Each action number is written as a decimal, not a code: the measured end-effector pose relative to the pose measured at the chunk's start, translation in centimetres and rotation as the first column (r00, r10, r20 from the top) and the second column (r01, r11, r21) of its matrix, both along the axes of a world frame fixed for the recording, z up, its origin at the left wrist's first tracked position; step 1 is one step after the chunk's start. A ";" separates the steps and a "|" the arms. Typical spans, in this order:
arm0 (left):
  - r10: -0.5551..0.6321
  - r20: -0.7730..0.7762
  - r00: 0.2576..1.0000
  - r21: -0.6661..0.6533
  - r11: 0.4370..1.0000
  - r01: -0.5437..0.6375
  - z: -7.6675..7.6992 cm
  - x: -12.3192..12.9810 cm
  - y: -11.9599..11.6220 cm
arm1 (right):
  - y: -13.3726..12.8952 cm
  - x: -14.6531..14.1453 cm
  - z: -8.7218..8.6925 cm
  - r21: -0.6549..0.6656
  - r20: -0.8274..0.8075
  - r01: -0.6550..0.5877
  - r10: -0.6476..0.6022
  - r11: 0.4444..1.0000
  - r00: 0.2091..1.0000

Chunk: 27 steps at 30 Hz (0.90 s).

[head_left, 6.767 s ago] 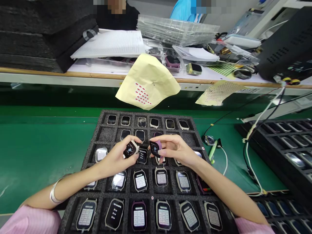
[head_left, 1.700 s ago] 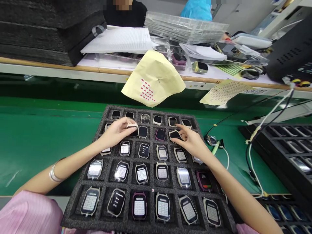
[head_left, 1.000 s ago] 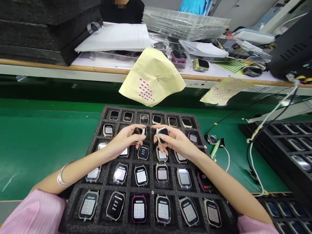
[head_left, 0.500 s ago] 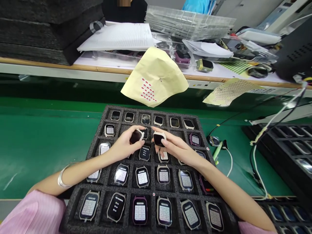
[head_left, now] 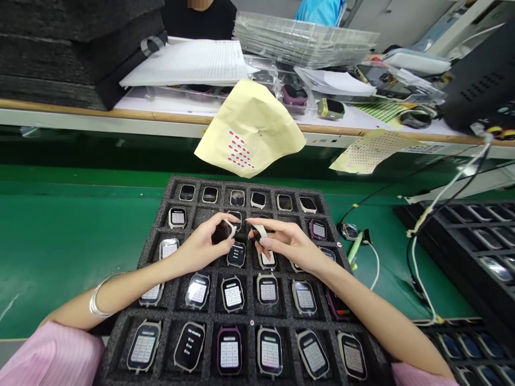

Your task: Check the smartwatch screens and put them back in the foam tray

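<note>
Green work surface (head_left: pixel 80 230) stretches before us, and beyond it runs a pale, wood-edged shelf (head_left: pixel 169 117) bearing white printed papers (head_left: pixel 193 61) and a stack of clear plastic trays (head_left: pixel 308 43). Behind the shelf we see a co-worker in black clothing (head_left: pixel 199 24). Stacked black foam blocks (head_left: pixel 60 59) stand at its left, and a creased yellow sheet with red arrows (head_left: pixel 261 126) hangs at its front edge.

Close to us lies a dark grey foam tray (head_left: pixel 250 300) divided into compartments, with rows of square-faced watches (head_left: pixel 232 295) lying in them; many in the nearer rows show lit white grids. One purple-framed watch (head_left: pixel 229 351) lies in the nearest row.

Our left hand (head_left: pixel 205 241) pinches a pale-framed watch with a dark screen (head_left: pixel 222 231), thumb below and fingers above, parted only as far as the case. Our right hand (head_left: pixel 292 244) grips a second pale-framed watch (head_left: pixel 260 231), turned nearly edge-on to us, between thumb and fingers, the lower fingers curled in beneath. Both held watches are tilted over the tray's middle rows, near each other but apart. Whether any fingertip touches the watches underneath, we cannot tell. Silver bangles (head_left: pixel 93 303) circle our left forearm.
</note>
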State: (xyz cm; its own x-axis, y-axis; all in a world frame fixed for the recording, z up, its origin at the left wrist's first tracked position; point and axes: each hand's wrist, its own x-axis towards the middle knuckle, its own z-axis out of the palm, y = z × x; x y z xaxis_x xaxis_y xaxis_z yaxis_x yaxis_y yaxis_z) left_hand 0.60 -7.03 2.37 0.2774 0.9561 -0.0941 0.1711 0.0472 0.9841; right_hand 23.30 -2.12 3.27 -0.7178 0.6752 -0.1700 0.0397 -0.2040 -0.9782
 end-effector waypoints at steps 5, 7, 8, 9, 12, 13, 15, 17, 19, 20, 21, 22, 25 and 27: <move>0.002 -0.023 1.000 0.054 0.999 -0.001 -0.2 0.0 -0.2 | 0.0 -0.2 -0.1 -0.135 -0.159 -0.025 0.003 0.990 0.987; -0.003 -0.025 1.000 0.065 0.998 0.005 -0.3 0.0 -0.2 | 0.0 -0.3 0.0 -0.201 -0.197 -0.057 0.017 0.978 0.980; -0.010 -0.025 1.000 0.065 0.998 0.012 -0.4 0.1 -0.2 | 0.0 -0.3 0.0 -0.224 -0.209 -0.066 0.018 0.972 0.978; -0.016 -0.025 1.000 0.065 0.998 0.018 -0.5 0.1 -0.2 | 0.0 -0.3 0.0 -0.242 -0.219 -0.069 0.015 0.968 0.976; -0.011 -0.027 1.000 0.082 0.997 0.013 -0.4 0.1 -0.2 | 0.0 -0.3 -0.1 -0.265 -0.241 -0.062 -0.004 0.962 0.970; -0.015 -0.029 0.999 0.085 0.996 0.018 -0.3 0.1 -0.2 | 0.1 -0.3 -0.1 -0.263 -0.246 -0.059 -0.008 0.963 0.969; -0.032 -0.036 0.999 0.089 0.995 0.035 -0.1 0.1 -0.2 | 0.0 -0.3 -0.1 -0.248 -0.250 -0.055 -0.009 0.967 0.968; -0.041 -0.047 0.998 0.093 0.995 0.045 0.0 0.0 -0.2 | 0.0 -0.2 -0.1 -0.224 -0.248 -0.053 -0.005 0.973 0.969; -0.025 -0.060 0.998 0.102 0.994 0.031 0.1 0.0 -0.3 | 0.0 -0.2 0.0 -0.201 -0.245 -0.052 0.002 0.978 0.970; -0.014 -0.066 0.998 0.106 0.994 0.021 0.1 -0.1 -0.3 | 0.1 -0.2 0.0 -0.194 -0.240 -0.049 0.001 0.980 0.971; -0.010 -0.072 0.997 0.105 0.994 0.018 0.1 -0.1 -0.3 | 0.1 -0.1 0.0 -0.189 -0.233 -0.043 -0.002 0.981 0.972; -0.009 -0.074 0.997 0.105 0.994 0.017 0.1 -0.1 -0.3 | 0.1 -0.1 0.1 -0.187 -0.227 -0.036 -0.007 0.982 0.974; 0.003 -0.077 0.997 0.120 0.993 0.006 0.3 -0.1 -0.3 | 0.1 0.0 0.1 -0.179 -0.232 -0.025 -0.018 0.983 0.973; 0.021 -0.076 0.997 0.133 0.991 -0.011 0.4 -0.2 -0.3 | 0.2 0.1 0.1 -0.172 -0.241 -0.026 -0.016 0.985 0.970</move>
